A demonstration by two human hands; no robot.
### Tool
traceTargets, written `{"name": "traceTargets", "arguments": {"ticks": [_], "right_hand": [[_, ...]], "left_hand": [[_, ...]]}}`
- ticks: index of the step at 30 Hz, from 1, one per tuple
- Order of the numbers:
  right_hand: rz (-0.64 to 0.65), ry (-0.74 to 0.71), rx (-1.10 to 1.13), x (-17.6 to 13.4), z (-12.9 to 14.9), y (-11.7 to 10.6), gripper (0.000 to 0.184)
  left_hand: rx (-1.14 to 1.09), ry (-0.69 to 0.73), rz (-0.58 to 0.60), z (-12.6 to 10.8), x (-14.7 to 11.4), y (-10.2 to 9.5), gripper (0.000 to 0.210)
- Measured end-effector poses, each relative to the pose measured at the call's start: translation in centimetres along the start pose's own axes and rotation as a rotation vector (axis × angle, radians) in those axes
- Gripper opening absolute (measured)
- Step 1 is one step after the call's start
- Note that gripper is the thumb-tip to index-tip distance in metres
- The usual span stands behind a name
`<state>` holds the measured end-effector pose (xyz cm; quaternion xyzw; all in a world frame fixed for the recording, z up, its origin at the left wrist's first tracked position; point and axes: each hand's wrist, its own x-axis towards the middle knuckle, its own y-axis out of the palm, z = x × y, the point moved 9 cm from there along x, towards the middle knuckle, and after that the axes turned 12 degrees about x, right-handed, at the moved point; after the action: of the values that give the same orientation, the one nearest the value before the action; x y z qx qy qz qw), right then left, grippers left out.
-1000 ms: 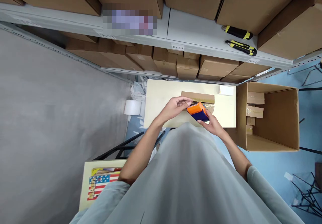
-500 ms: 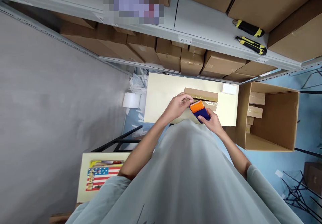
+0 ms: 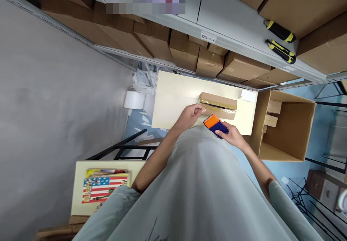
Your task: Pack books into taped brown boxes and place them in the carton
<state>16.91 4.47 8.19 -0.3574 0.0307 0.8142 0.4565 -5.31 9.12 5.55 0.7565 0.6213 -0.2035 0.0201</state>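
Observation:
My right hand grips a small block-shaped object, orange at one end and dark blue at the other. Its exact kind is not clear. My left hand is just to its left, apart from it, with thumb and fingertips pinched together. Whatever may be between those fingertips is too small to see. Beyond both hands, a long cardboard box with shiny tape along it lies on the cream table.
An open carton with several small boxes in it stands right of the table. A white box sits near the table's right edge. Shelves of cartons run above, with two utility knives on one. Magazines lie on a side table.
The orange and blue object has moved slightly down, away from the long box, in my right hand. My left fingertips have come away from its edge. The camera view has shifted.

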Motion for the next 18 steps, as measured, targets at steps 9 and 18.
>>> {"name": "traceTargets", "arguments": {"ticks": [9,18], "right_hand": [[0.25,0.149,0.018,1.6,2.9,-5.1,0.063],[0.47,0.281,-0.123,8.5,5.6,-6.2,0.073]], "left_hand": [[-0.302,-0.244,-0.199,5.5,1.1,-1.2,0.043],[-0.492,-0.397,-0.342,9.7,2.5,0.7,0.028]]}}
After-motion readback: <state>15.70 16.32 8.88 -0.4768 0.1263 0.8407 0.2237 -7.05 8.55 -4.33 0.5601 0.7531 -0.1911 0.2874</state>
